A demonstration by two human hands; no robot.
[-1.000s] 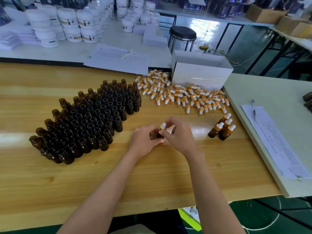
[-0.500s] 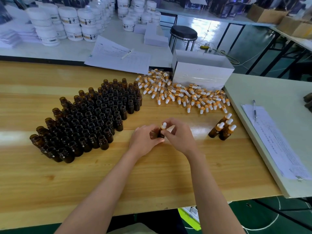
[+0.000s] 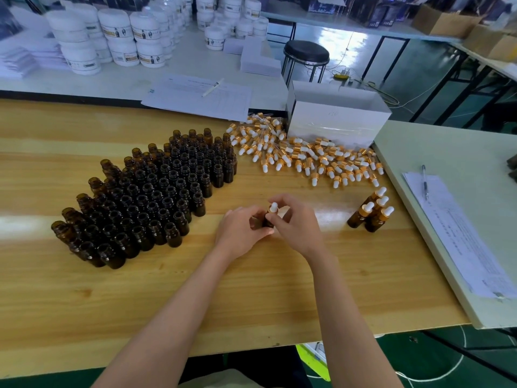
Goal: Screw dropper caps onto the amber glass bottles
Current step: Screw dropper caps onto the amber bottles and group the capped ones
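At the middle of the wooden table point(image 3: 251, 298) my left hand point(image 3: 240, 233) grips an amber glass bottle point(image 3: 263, 222), mostly hidden by my fingers. My right hand point(image 3: 296, 222) pinches the gold dropper cap point(image 3: 272, 208) with its white bulb, which sits on that bottle's neck. Several open amber bottles point(image 3: 151, 197) stand packed together to the left. A loose heap of dropper caps point(image 3: 302, 155) lies beyond my hands. Several capped bottles point(image 3: 370, 211) stand to the right.
A white box point(image 3: 335, 121) stands behind the cap heap. A paper sheet with a pen point(image 3: 201, 96) lies at the back. Another table at right carries papers point(image 3: 458, 236) and a pen point(image 3: 424, 182). White jars point(image 3: 112, 35) fill the far bench beside a black stool point(image 3: 306, 56).
Both hands stay at the same bottle; my right fingers have shifted slightly round the cap. Nothing else on the table has moved.
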